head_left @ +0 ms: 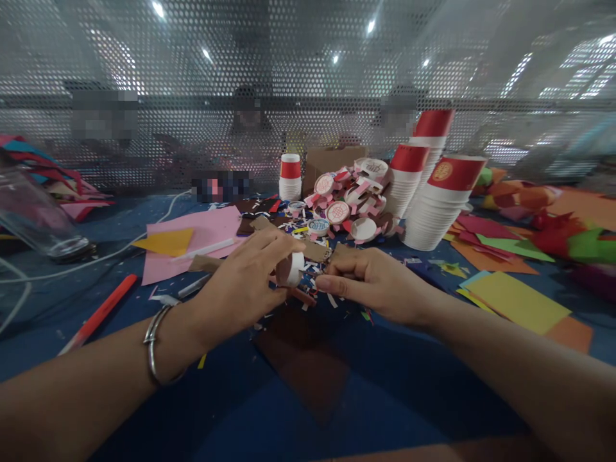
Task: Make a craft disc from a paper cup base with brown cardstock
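Perforated grey metal screening rises beyond the far edge of a blue table. Well inside the near edge, the left hand clasps a small round white-and-brown paper piece between curved fingers and thumb, apparently steadying it; its white side faces right, long axis unclear. On the right hand, thumb and forefinger nearly meet; anything pinched cannot be told.

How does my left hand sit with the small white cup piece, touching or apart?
Touching. The head view shows your left hand curled around the white cup piece, gripping its side.
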Available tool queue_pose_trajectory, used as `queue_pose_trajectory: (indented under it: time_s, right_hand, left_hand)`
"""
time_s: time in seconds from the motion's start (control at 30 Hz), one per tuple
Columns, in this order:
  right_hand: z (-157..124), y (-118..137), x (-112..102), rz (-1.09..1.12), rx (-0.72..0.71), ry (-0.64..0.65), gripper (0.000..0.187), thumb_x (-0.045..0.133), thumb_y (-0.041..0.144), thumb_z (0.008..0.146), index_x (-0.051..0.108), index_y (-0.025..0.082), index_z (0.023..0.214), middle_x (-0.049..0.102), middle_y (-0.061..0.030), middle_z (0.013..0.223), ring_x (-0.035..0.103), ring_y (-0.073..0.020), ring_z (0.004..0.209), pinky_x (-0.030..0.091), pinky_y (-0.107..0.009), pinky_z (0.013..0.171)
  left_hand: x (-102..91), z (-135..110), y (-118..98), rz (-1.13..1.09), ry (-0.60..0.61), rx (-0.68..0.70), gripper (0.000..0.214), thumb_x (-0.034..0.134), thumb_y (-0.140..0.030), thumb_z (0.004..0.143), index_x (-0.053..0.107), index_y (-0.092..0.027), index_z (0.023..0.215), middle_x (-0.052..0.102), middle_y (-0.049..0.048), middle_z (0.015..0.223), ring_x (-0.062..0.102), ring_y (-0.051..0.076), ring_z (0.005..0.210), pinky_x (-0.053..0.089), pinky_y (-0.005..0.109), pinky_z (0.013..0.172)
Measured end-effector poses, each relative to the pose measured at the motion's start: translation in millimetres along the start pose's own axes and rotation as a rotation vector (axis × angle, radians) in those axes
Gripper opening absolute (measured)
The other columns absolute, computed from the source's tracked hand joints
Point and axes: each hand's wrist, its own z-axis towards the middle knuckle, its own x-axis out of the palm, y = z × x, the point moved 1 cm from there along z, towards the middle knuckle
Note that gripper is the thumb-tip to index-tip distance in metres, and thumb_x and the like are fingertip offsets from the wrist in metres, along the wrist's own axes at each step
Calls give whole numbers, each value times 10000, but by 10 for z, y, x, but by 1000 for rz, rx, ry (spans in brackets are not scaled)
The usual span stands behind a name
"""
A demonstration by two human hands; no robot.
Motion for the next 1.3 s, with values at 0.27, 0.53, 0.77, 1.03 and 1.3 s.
queue_pose_trajectory:
  time_s: [0.27, 0.53, 0.77, 1.03, 1.3]
  right_hand:
    - [6, -28, 23, 77, 62, 12, 514, 557, 627, 944, 553, 193, 668, 424, 30, 602, 376, -112, 560, 252, -271, 520]
    - [10, -34, 26, 2, 32, 21, 492, 573, 611, 940, 579, 189, 687, 444, 28, 610, 397, -118, 584, 272, -273, 539]
    - [9, -18, 39, -54, -10, 8, 479, 589, 584, 948, 644, 175, 705, 507, 22, 633, 434, -116, 606, 292, -269, 552]
    - [-9, -2, 47, -85, -1, 19, 454, 583, 556, 964, 684, 172, 743, 516, 32, 611, 435, -106, 568, 293, -263, 528]
    - [-8, 16, 54, -69, -1, 11, 437, 581, 542, 962, 697, 177, 750, 540, 17, 625, 440, -119, 582, 286, -273, 540]
  left_hand:
    - [45, -18, 40, -132, 14, -141, 414, 764, -148, 766, 616, -211, 1147, 665, 29, 1049, 660, 198, 897, 519, 299, 731]
    - [37, 20, 55, -229, -1, -240, 427, 813, -178, 713, 629, -204, 1099, 692, 8, 968, 673, 198, 829, 506, 308, 700]
    - [51, 25, 33, -315, 32, -294, 464, 818, -236, 714, 640, -199, 1141, 721, 4, 930, 690, 191, 771, 517, 298, 649]
    - [43, 42, -7, -468, 84, -390, 438, 790, -185, 691, 641, -207, 1102, 735, -10, 910, 699, 179, 743, 547, 289, 639]
    - [66, 34, 12, -462, 85, -394, 470, 793, -177, 707, 632, -206, 1147, 734, -1, 917, 707, 183, 749, 553, 299, 651]
